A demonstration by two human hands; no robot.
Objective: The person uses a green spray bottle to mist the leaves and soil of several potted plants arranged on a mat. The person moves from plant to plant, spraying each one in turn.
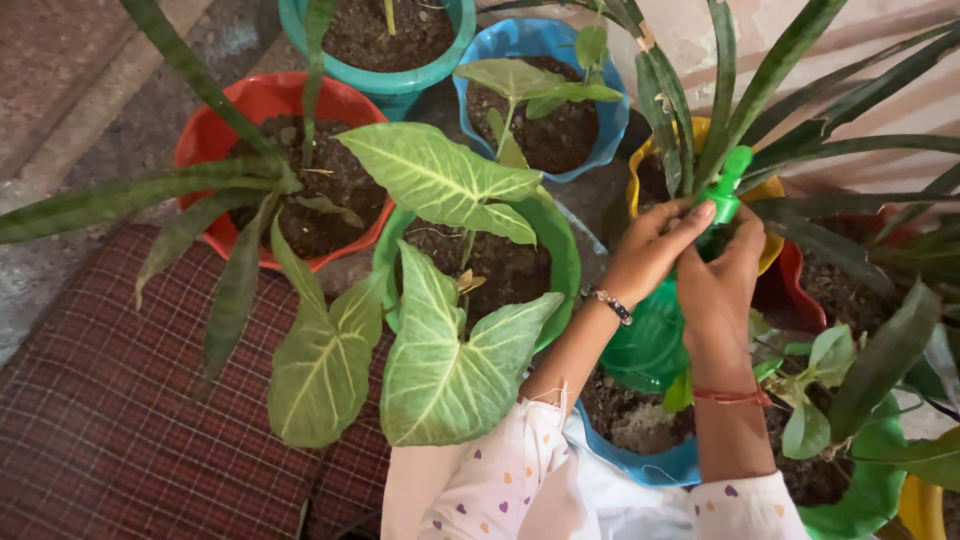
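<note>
Both my hands meet over a green plastic spray bottle (650, 345) held above the pots. My left hand (652, 250), with a beaded bracelet on the wrist, has its fingers on the bottle's green spray head (730, 185). My right hand (722, 285), a red thread around its wrist, wraps the neck just under the spray head. The bottle's round green body shows below my left wrist. Long dark leaves of a plant in a yellow pot (700, 130) rise right behind the spray head.
Potted plants crowd the floor: a red pot (215, 110), a teal pot (400, 85), a blue pot (600, 140), and a green pot (565, 265) with big pale-veined leaves. Another blue pot (640, 465) sits under my arms. A dark red checked mat (100, 420) lies at left.
</note>
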